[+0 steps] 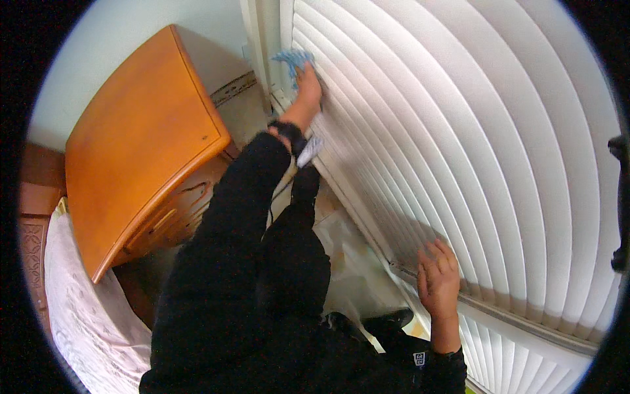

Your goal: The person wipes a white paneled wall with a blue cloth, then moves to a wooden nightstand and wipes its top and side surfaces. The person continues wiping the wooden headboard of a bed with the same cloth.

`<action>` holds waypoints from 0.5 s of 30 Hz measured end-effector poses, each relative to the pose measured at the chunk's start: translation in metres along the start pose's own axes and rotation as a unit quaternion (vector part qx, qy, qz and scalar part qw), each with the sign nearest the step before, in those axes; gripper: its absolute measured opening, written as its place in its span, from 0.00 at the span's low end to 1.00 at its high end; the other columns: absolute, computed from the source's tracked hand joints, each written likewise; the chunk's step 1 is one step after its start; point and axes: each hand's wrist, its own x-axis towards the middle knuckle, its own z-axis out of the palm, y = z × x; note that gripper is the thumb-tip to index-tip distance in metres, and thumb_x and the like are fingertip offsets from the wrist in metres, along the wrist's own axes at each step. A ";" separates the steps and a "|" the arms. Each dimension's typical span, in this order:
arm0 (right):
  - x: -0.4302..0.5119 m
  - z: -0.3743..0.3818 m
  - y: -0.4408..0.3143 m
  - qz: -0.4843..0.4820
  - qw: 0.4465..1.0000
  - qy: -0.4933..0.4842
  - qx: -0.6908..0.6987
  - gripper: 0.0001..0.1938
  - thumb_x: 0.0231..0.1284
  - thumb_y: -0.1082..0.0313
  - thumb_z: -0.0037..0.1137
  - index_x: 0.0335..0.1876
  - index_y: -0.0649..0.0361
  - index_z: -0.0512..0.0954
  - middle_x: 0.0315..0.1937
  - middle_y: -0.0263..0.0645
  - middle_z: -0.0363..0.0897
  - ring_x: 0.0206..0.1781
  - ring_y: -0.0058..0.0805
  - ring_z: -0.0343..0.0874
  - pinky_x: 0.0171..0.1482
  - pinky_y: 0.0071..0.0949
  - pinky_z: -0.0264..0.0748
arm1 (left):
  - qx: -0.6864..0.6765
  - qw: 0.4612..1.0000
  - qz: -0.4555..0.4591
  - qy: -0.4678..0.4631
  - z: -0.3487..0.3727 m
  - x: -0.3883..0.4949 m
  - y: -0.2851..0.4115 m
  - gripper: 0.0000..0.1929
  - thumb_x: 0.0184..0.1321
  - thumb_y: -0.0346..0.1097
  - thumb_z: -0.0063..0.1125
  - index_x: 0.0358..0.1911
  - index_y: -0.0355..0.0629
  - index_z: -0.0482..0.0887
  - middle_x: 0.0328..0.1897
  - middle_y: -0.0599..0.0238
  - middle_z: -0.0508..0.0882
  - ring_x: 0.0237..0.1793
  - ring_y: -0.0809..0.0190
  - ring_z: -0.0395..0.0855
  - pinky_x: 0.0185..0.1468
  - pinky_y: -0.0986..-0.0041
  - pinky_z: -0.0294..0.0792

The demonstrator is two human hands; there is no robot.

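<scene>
My left hand point(309, 91) is closed around a blue-and-white cloth point(297, 59) at the far edge of a white ribbed door panel point(443, 128). The cloth lies against the panel's pale frame, and part of it is hidden behind my fingers. A black band point(290, 137) circles my left wrist. Lower right, my right hand point(438, 276) holds nothing, its fingers somewhat spread in front of the ribbed surface. Whether those fingertips touch the panel I cannot tell.
To the left stands an orange-brown wooden cabinet point(147, 133) with a rounded edge. A pale patterned fabric point(88, 310) covers something at lower left. Below me runs a glossy tiled floor point(349, 261), with a metal rail point(531, 322) along the panel's near edge.
</scene>
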 end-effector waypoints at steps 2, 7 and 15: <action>-0.003 0.000 0.000 -0.004 1.000 0.009 -0.001 0.14 0.52 0.75 0.62 0.46 0.59 0.82 0.54 0.46 0.78 0.62 0.51 0.73 0.63 0.46 0.71 | 0.174 0.972 0.160 0.001 0.025 -0.047 -0.005 0.42 0.71 0.55 0.39 0.76 0.33 0.38 0.79 0.32 0.39 0.79 0.34 0.37 0.77 0.44 0.35; -0.008 -0.013 -0.007 -0.002 1.000 0.027 0.004 0.14 0.52 0.75 0.62 0.46 0.59 0.82 0.54 0.46 0.78 0.63 0.51 0.73 0.62 0.46 0.71 | 0.268 0.830 0.463 -0.161 0.076 -0.155 0.038 0.41 0.61 0.50 0.60 0.73 0.38 0.57 0.80 0.37 0.42 0.78 0.32 0.39 0.76 0.42 0.36; -0.028 -0.073 -0.011 0.042 0.967 0.206 -0.141 0.17 0.57 0.71 0.56 0.53 0.56 0.80 0.66 0.48 0.70 0.72 0.55 0.61 0.71 0.52 0.55 | 0.347 0.492 0.747 -0.283 0.070 -0.189 0.054 0.31 0.57 0.51 0.62 0.68 0.69 0.71 0.77 0.62 0.63 0.69 0.44 0.64 0.72 0.46 0.50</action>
